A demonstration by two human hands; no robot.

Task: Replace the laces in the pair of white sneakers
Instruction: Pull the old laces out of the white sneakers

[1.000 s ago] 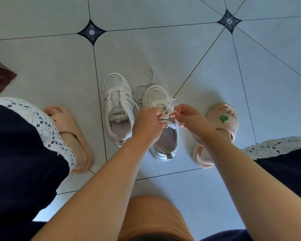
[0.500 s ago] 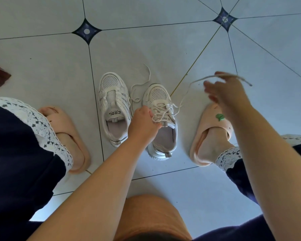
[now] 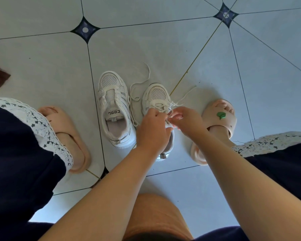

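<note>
The sneaker (image 3: 155,94) you work on stands on the tiled floor (image 3: 146,49) between your feet, close beside the other sneaker (image 3: 113,108). Your left hand (image 3: 153,129) covers its opening, fingers curled down and gripping it at the tongue. Your right hand (image 3: 186,120) meets it there, pinching the lace (image 3: 184,95), whose free end lies toward your right slipper (image 3: 222,117).

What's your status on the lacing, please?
Left hand and right hand pinch lace on sneaker. Lace partly threaded, ends loose. Other sneaker beside, nothing blocking.
</note>
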